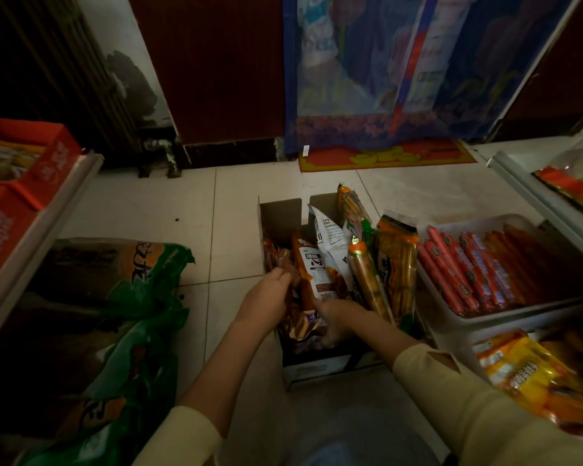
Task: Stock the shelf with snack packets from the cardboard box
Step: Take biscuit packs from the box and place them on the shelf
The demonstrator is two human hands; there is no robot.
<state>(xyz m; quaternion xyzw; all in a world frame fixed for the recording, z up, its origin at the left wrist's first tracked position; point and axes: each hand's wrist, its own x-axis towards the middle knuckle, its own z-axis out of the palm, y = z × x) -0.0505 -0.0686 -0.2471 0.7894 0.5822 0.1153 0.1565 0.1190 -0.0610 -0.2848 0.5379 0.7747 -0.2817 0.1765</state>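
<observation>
An open cardboard box [278, 213] stands on the tiled floor, filled with upright snack packets: brown ones [312, 274], a white one [330, 233] and orange-green ones [394, 260]. My left hand [270, 294] is over the box's left side, its fingers curled round the top of a dark brown packet [292, 317]. My right hand [337, 317] reaches into the box's near part, among the packets; its fingers are partly hidden, and they seem to grip a brown-and-purple packet [308, 326].
White shelf trays on the right hold red sausage sticks [468, 274] and yellow packets [525, 375]. An upper right shelf [532, 193] carries red packs. Green sacks [115, 297] lie on the floor at left under a shelf with red boxes [24, 169]. A red doormat [387, 156] lies ahead.
</observation>
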